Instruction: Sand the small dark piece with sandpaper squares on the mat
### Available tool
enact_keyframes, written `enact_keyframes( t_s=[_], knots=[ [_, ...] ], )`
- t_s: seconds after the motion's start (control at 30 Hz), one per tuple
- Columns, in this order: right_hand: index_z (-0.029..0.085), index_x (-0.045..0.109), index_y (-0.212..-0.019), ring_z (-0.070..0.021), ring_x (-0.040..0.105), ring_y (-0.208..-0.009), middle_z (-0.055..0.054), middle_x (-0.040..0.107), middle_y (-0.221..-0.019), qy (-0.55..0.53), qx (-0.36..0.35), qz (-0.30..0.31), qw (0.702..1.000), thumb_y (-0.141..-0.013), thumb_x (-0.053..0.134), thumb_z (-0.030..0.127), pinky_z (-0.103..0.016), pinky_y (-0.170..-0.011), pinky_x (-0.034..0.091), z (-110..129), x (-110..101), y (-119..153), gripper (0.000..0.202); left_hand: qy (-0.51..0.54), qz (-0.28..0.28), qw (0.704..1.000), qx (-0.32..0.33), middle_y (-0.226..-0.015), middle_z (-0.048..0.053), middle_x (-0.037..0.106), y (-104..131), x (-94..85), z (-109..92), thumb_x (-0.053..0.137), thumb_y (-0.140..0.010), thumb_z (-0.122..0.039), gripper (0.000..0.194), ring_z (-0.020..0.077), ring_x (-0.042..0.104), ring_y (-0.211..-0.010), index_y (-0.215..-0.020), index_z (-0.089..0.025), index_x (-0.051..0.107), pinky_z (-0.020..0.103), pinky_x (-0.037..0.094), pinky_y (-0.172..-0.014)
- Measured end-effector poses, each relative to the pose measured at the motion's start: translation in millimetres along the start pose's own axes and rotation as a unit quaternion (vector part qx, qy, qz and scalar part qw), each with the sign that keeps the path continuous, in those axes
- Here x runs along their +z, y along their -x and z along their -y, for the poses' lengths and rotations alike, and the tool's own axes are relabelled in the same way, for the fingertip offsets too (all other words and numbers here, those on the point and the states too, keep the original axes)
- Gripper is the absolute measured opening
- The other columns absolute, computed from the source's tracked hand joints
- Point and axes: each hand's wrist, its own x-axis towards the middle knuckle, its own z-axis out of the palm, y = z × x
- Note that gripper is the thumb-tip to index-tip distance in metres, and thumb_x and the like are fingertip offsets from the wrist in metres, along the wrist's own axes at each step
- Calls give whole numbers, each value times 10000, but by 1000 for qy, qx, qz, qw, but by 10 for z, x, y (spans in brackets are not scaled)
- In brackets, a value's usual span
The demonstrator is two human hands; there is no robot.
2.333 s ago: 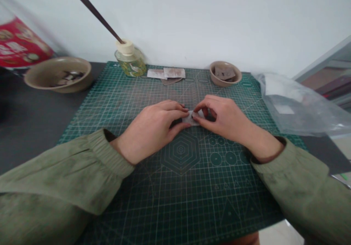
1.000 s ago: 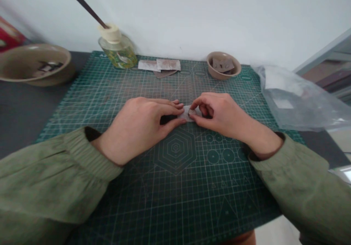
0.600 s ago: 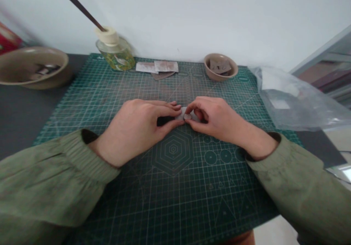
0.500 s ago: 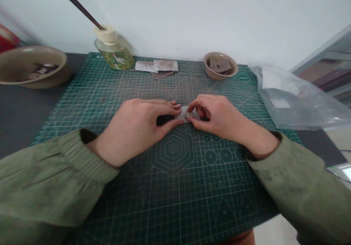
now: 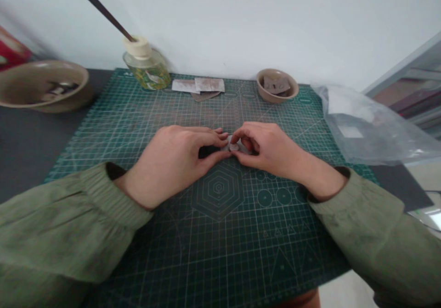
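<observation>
My left hand [image 5: 179, 161] lies over the mat with its fingertips and thumb pressed on the left end of a small pale grey strip [image 5: 245, 146], which looks like sandpaper. Much of that strip is hidden under my fingers. Between the thumb and forefinger of my right hand [image 5: 263, 145] is a small, flat, pale piece [image 5: 234, 147] with a rounded edge. It rests against the strip, close to my left fingertips. What the piece is made of, I cannot tell.
A green cutting mat [image 5: 217, 248] covers the table. Along the wall stand a bottle [image 5: 148, 69] with a dark stick, white-grey sheets [image 5: 209, 85] and a small bowl [image 5: 275, 98] of flat pieces. A larger bowl [image 5: 65, 104] is left, a clear plastic bag [image 5: 386, 138] right.
My right hand has slid the small piece a little to the left along the strip, closer to my left fingertips. My left hand keeps its place on the strip. The view has shifted slightly.
</observation>
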Motion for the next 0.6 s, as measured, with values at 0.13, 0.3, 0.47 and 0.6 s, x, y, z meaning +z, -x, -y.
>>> enact_keyframes(
  t_s=[0.13, 0.3, 0.47, 0.6],
  knots=[
    [150, 776, -1074, -157, 594, -721, 5, 669, -828, 14, 2, 0, 1000, -976, 792, 207, -293, -707, 429, -25, -61, 48, 114, 23, 1, 1000, -13, -1316, 4, 871, 2, -17, -15, 784, -1049, -447, 198, 352, 842, -1228, -1185, -375, 908, 557, 643, -1167],
    [150, 782, -1044, -152, 570, -688, 16, 648, -791, 27, 19, -10, 999, -960, 804, 205, -296, -689, 413, -58, -81, 24, 103, 14, 3, 1000, -2, -1314, 31, 874, -5, -23, -22, 768, -1061, -462, 241, 342, 839, -1236, -1187, -311, 906, 542, 648, -1158],
    [145, 782, -1047, -155, 586, -710, 8, 675, -816, 15, 10, -19, 1000, -938, 818, 187, -293, -699, 420, -27, 7, -39, 123, -4, 4, 1000, -1, -1304, 42, 878, -4, -9, -12, 767, -1060, -447, 244, 338, 844, -1223, -1181, -286, 905, 523, 658, -1130],
    [132, 786, -1078, -159, 619, -747, -9, 705, -867, 8, -5, -7, 1000, -946, 813, 178, -288, -715, 436, -12, 13, -13, 142, -7, 4, 1000, -2, -1315, 25, 875, 4, -10, -13, 764, -1061, -446, 250, 334, 843, -1226, -1212, -303, 903, 513, 654, -1139]
  ],
)
